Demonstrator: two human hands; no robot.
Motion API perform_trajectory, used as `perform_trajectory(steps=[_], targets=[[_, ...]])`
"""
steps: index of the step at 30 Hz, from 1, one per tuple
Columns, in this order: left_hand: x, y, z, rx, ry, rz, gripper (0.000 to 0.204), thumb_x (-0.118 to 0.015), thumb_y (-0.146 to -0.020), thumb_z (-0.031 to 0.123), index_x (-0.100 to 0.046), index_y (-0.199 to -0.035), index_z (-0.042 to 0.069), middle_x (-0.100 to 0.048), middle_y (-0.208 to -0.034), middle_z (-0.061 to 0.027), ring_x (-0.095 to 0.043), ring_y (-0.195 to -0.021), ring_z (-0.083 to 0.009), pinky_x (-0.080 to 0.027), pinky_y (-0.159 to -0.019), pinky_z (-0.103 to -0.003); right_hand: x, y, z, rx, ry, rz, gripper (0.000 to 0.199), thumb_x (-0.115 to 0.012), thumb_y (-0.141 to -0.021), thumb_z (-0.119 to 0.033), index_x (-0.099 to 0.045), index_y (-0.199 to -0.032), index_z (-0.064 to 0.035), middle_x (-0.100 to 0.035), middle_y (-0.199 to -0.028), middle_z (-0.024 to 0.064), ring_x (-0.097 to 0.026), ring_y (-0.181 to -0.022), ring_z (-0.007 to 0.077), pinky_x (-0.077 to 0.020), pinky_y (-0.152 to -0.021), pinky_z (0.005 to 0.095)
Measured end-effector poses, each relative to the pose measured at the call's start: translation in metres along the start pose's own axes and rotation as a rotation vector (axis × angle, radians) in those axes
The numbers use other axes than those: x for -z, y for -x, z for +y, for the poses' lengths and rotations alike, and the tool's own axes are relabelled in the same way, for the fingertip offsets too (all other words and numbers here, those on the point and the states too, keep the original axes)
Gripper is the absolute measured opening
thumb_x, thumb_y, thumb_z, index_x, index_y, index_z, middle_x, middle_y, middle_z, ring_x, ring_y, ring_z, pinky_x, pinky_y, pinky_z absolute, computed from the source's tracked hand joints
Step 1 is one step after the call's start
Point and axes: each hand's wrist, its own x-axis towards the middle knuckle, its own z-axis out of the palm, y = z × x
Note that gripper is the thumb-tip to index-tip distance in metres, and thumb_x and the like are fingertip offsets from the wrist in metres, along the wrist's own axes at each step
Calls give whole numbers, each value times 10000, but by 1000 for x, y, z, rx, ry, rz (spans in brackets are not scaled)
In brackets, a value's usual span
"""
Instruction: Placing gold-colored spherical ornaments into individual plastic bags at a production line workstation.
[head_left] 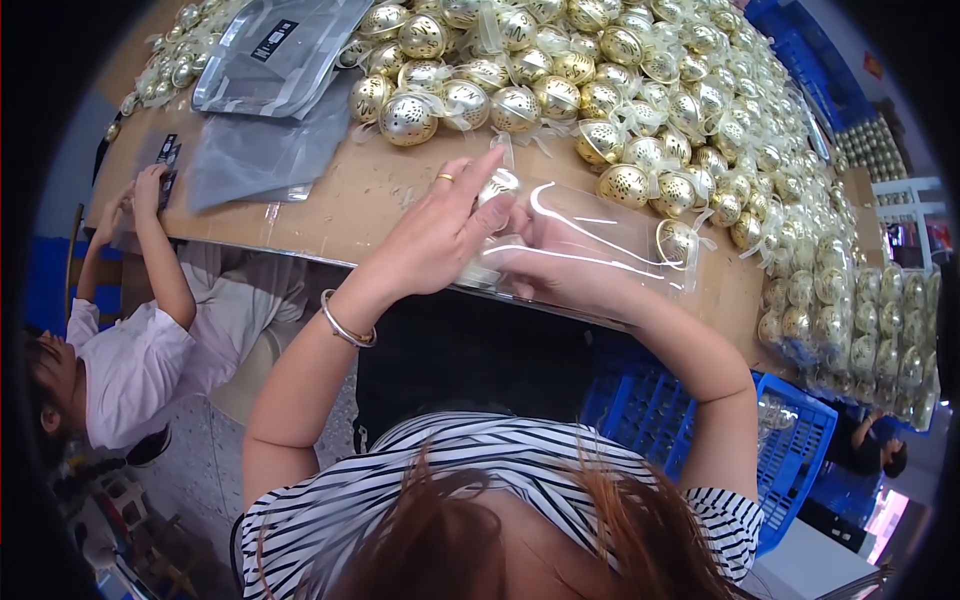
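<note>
Hands are held together over the table edge (300,235). Left hand (440,235) is laid with fingers stretched nearly flat against a clear plastic bag (600,245); the bag is gripped from below by the curled right hand (560,270). One gold ball (678,240) is seen inside the bag. A heap of gold balls (640,90) is spread just behind.
</note>
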Motion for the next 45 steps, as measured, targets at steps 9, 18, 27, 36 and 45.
perform_trajectory(steps=[9,18,27,36,45], targets=[[1,2,0,-44,73,3,611,-321,-991,472,-308,-1405,21,-413,-1293,-262,-444,-1192,-390,-346,-1011,-394,26,5,-11,583,1266,-97,575,-689,-815,-252,-470,-1342,-181,-531,-1242,131,-572,-1042,309,-466,-887,420],[2,2,0,-39,134,17,613,-284,-993,490,-321,-1403,36,-414,-1290,-249,-443,-1197,-377,-337,-1019,-388,21,-10,-8,548,1330,-71,611,-698,-747,-441,-531,-1253,-144,-628,-866,135,-611,-821,352,-471,-730,438],[3,2,0,-18,184,-46,593,-252,-998,494,-365,-1381,56,-413,-1288,-202,-451,-1182,-336,-337,-1017,-373,35,-17,3,987,1596,-149,515,-614,-791,-516,-540,-966,-37,-578,-782,100,-621,-762,294,-500,-666,381],[5,1,-4,35,336,-81,535,-223,-1019,420,-381,-1372,51,-406,-1296,-173,-383,-1246,-281,-302,-1048,-354,25,-22,-8,982,1652,-105,455,-636,-798,-448,-502,-981,-54,-596,-770,97,-627,-663,301,-500,-580,377],[6,0,1,104,357,-89,520,-248,-1015,414,-399,-1358,53,-411,-1289,-173,-420,-1221,-299,-316,-1038,-353,21,-16,-10,720,1305,-210,574,-693,-774,-375,-478,-1239,-116,-666,-773,77,-647,-686,277,-485,-592,400]])
